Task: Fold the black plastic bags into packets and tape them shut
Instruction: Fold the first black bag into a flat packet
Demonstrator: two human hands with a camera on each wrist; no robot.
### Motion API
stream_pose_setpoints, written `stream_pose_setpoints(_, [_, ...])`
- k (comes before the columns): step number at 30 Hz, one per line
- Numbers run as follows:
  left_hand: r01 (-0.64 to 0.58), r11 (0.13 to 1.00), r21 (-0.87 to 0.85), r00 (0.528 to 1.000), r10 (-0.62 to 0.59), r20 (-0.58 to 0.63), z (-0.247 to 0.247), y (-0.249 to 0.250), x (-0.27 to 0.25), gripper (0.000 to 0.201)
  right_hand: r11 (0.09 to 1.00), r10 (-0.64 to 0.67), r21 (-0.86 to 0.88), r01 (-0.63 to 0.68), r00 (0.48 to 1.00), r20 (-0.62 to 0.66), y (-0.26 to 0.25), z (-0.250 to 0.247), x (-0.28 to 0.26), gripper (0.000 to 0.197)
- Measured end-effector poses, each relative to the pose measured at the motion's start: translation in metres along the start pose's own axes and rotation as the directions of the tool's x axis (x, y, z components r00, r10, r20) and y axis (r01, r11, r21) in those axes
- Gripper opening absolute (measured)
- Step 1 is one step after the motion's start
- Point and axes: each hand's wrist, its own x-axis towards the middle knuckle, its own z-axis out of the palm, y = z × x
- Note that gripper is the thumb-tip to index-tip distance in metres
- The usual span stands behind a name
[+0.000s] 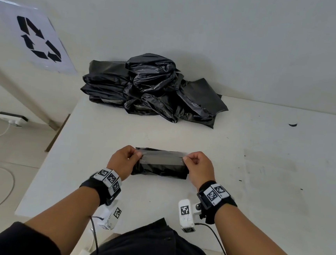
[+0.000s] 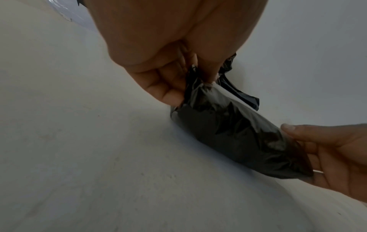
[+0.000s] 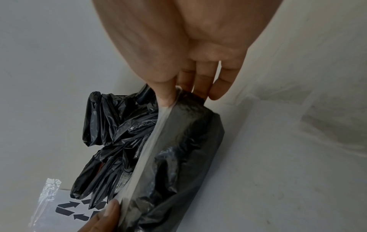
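between both hands (image 1: 122,159) (image 1: 199,166), taut tape (image 1: 163,157) over packet (image 1: 160,170)

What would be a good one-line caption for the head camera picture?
Both hands, left hand and right hand, stretch clear tape over a folded black bag packet.

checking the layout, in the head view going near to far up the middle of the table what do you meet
Near to far: folded black packet, with the clear tape strip stretched over it between left hand and right hand → bare white table → pile of black bags → wall.
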Motion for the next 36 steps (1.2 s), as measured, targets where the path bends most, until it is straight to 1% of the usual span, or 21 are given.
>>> stream_pose_setpoints(4, [-0.015, 0.998, 0.065, 1.0, 0.017, -0.025, 0.001, 0.006, 0.002, 0.021, 0.996, 0.016, -0.088, -0.019, 1.0, -0.027, -0.004, 0.005, 0.006, 0.01])
stream_pose_setpoints(10, [0.059, 0.989, 0.132, 0.998, -0.062, 0.019, 0.004, 0.007, 0.012, 0.028, 0.981, 0.107, -0.162, -0.106, 0.994, -0.002, -0.003, 0.011, 0.012, 0.011])
stream_pose_setpoints(13, [0.076, 0.988, 0.131, 0.996, -0.081, 0.031, 0.005, 0.005, 0.014, 0.032, 0.975, 0.15, -0.167, -0.146, 0.989, 0.008, -0.005, 0.011, 0.012, 0.009])
stream_pose_setpoints(15, [0.089, 0.988, 0.125, 0.995, -0.093, 0.026, 0.006, 0.003, 0.014, 0.031, 0.972, 0.162, -0.175, -0.158, 0.987, 0.008, -0.006, 0.012, 0.01, 0.011])
stream_pose_setpoints(16, [0.092, 0.988, 0.121, 0.995, -0.095, 0.015, 0.007, 0.002, 0.013, 0.028, 0.97, 0.144, -0.198, -0.142, 0.99, -0.003, -0.006, 0.013, 0.009, 0.012])
stream_pose_setpoints(18, [0.075, 0.989, 0.124, 0.997, -0.072, -0.034, 0.008, 0.004, 0.008, 0.021, 0.962, 0.035, -0.269, -0.045, 0.999, -0.04, -0.006, 0.014, 0.006, 0.011])
stream_pose_setpoints(19, [0.044, 0.989, 0.144, 0.997, -0.034, -0.068, 0.009, 0.006, 0.006, 0.02, 0.954, -0.04, -0.3, 0.019, 0.997, -0.063, -0.007, 0.014, 0.004, 0.008])
stream_pose_setpoints(21, [-0.073, 0.972, 0.224, 0.985, 0.105, -0.134, 0.007, 0.013, 0.002, 0.022, 0.923, -0.213, -0.345, 0.172, 0.973, -0.085, -0.008, 0.013, 0.0, 0.008])
stream_pose_setpoints(22, [-0.157, 0.949, 0.275, 0.967, 0.204, -0.151, 0.006, 0.016, 0.001, 0.024, 0.89, -0.316, -0.368, 0.269, 0.946, -0.072, -0.009, 0.012, -0.002, 0.01])
stream_pose_setpoints(23, [-0.256, 0.91, 0.327, 0.939, 0.315, -0.139, 0.007, 0.02, 0.0, 0.024, 0.839, -0.421, -0.397, 0.373, 0.906, -0.038, -0.011, 0.012, -0.004, 0.012])
stream_pose_setpoints(24, [-0.358, 0.852, 0.381, 0.903, 0.42, -0.09, 0.009, 0.023, -0.002, 0.026, 0.773, -0.515, -0.425, 0.471, 0.857, 0.014, -0.012, 0.013, -0.006, 0.013])
stream_pose_setpoints(25, [-0.455, 0.777, 0.435, 0.86, 0.51, -0.013, 0.013, 0.027, -0.005, 0.029, 0.704, -0.584, -0.447, 0.552, 0.808, 0.077, -0.013, 0.015, -0.008, 0.014])
stream_pose_setpoints(26, [-0.534, 0.696, 0.481, 0.816, 0.573, 0.077, 0.018, 0.027, -0.008, 0.034, 0.645, -0.626, -0.458, 0.611, 0.767, 0.141, -0.012, 0.018, -0.01, 0.016])
stream_pose_setpoints(27, [-0.588, 0.623, 0.515, 0.781, 0.603, 0.162, 0.023, 0.027, -0.012, 0.039, 0.602, -0.646, -0.462, 0.651, 0.738, 0.198, -0.011, 0.022, -0.013, 0.018])
stream_pose_setpoints(28, [-0.621, 0.572, 0.535, 0.758, 0.611, 0.228, 0.027, 0.026, -0.015, 0.044, 0.573, -0.653, -0.465, 0.675, 0.719, 0.239, -0.009, 0.025, -0.015, 0.022])
stream_pose_setpoints(29, [-0.642, 0.543, 0.541, 0.745, 0.61, 0.271, 0.029, 0.023, -0.016, 0.047, 0.55, -0.656, -0.474, 0.688, 0.707, 0.264, -0.006, 0.028, -0.016, 0.028])
stream_pose_setpoints(32, [-0.675, 0.52, 0.524, 0.728, 0.586, 0.356, 0.031, 0.008, -0.015, 0.053, 0.521, -0.653, -0.505, 0.689, 0.702, 0.283, 0.007, 0.029, -0.015, 0.044])
stream_pose_setpoints(34, [-0.69, 0.492, 0.532, 0.717, 0.566, 0.407, 0.029, -0.003, -0.014, 0.054, 0.532, -0.642, -0.507, 0.678, 0.714, 0.28, 0.012, 0.029, -0.015, 0.047])
stream_pose_setpoints(35, [-0.69, 0.507, 0.516, 0.721, 0.549, 0.424, 0.028, -0.008, -0.015, 0.055, 0.553, -0.63, -0.498, 0.668, 0.726, 0.275, 0.014, 0.03, -0.015, 0.047])
stream_pose_setpoints(36, [-0.678, 0.556, 0.481, 0.735, 0.529, 0.424, 0.027, -0.011, -0.015, 0.056, 0.594, -0.605, -0.474, 0.65, 0.749, 0.269, 0.015, 0.031, -0.015, 0.046])
